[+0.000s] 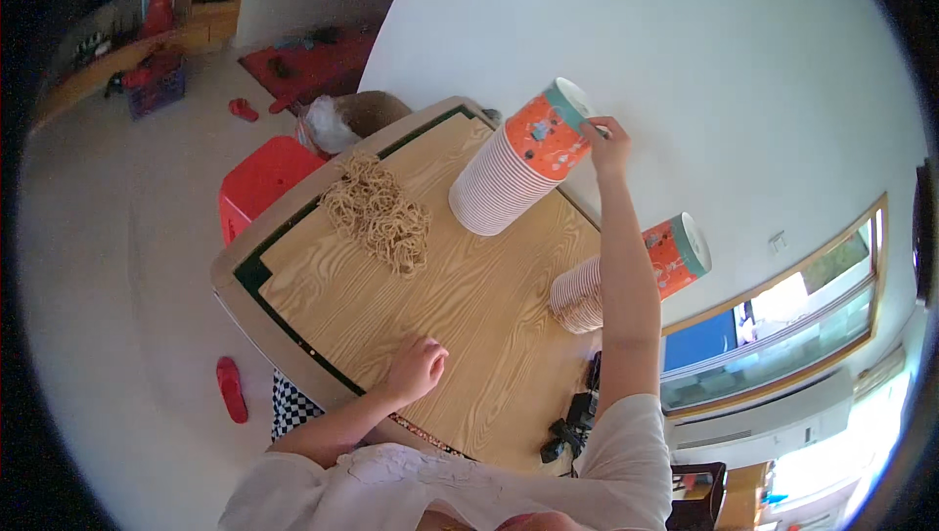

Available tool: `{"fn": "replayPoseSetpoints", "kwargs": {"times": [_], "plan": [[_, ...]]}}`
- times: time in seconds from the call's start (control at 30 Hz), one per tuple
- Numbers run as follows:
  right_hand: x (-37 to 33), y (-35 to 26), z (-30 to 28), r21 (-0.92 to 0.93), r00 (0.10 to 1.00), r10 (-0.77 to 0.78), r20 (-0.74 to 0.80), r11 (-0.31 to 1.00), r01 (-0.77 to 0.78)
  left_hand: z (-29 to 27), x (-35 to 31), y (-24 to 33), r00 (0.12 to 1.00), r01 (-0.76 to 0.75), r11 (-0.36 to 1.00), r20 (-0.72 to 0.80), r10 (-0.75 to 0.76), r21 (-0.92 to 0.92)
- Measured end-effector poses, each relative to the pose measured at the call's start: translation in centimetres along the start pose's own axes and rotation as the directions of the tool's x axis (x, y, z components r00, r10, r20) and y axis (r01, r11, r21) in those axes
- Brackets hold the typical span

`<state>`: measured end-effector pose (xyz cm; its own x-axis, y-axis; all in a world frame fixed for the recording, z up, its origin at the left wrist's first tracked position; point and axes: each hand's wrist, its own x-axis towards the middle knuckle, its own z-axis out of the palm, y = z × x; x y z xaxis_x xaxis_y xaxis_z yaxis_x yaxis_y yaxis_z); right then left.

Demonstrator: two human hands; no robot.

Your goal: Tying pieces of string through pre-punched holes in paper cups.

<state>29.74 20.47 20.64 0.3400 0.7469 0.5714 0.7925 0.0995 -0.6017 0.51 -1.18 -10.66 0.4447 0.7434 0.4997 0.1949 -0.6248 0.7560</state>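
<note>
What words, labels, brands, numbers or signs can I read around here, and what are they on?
No text is readable in this view.
Tall cup stack, by the right hand: small marks on the orange print; too small to tell whether any are letters.
Shorter cup stack: similar marks, also too small.

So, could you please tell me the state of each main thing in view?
Right hand: at the top edge of the far cup stack; firmness of grip unclear
Left hand: loosely curled, nothing visible in it
Far cup stack: nested, upside down
Near cup stack: nested, upside down, partly hidden by the right forearm
Tan bands: loose, tangled heap
Red stool: unoccupied
</note>
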Motion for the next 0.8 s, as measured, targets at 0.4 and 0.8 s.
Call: {"fn": "replayPoseSetpoints", "kwargs": {"times": [0.4, 0.8], "plan": [[1.8, -4.4, -6.6, -0.326, 0.806, -0.513, -0.295, 0.847, 0.419, 0.1, -0.1, -0.1, 0.998, -0.019, 0.997, -0.055, 0.015, -0.075], [-27.9, -2.5, -8.0, 0.839, 0.957, 0.272, 0.101, 0.494, -0.229, -7.3, 3.1, 1.0, 0.948, 0.211, 0.797, -0.078, -0.307, -0.566]]}}
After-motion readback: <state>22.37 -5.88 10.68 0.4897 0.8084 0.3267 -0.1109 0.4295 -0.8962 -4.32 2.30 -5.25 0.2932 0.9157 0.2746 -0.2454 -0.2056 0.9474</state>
